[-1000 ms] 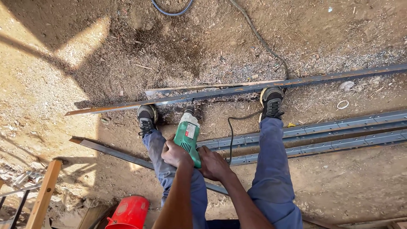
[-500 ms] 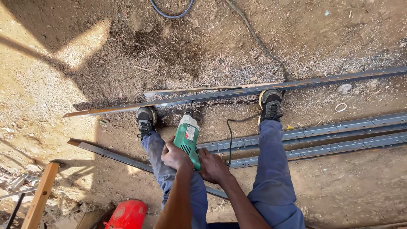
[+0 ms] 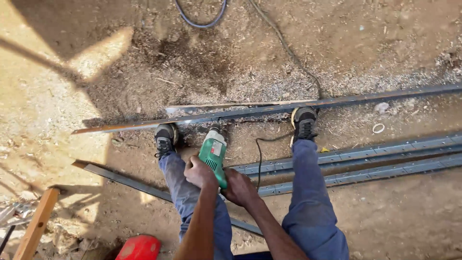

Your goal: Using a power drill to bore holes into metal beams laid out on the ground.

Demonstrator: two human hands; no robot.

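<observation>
A green electric drill (image 3: 212,150) points down at a long metal angle bar (image 3: 269,110) lying across the dirt ground. My left hand (image 3: 199,171) grips the drill's body from the left. My right hand (image 3: 238,187) grips its rear handle from the right. Both of my feet in dark shoes stand against the bar, the left shoe (image 3: 165,137) and the right shoe (image 3: 304,122), with the drill between them. The drill's black cord (image 3: 258,157) loops beside my right leg.
More perforated metal bars (image 3: 375,161) lie to the right and one flat bar (image 3: 126,181) runs to the left. A red container (image 3: 139,248) and a wooden post (image 3: 36,225) are at the bottom left. A hose (image 3: 199,21) and cable lie at the top.
The view has shifted slightly, so the red container and wooden post sit lower in frame. The hands and drill stay in the same place on the bar.
</observation>
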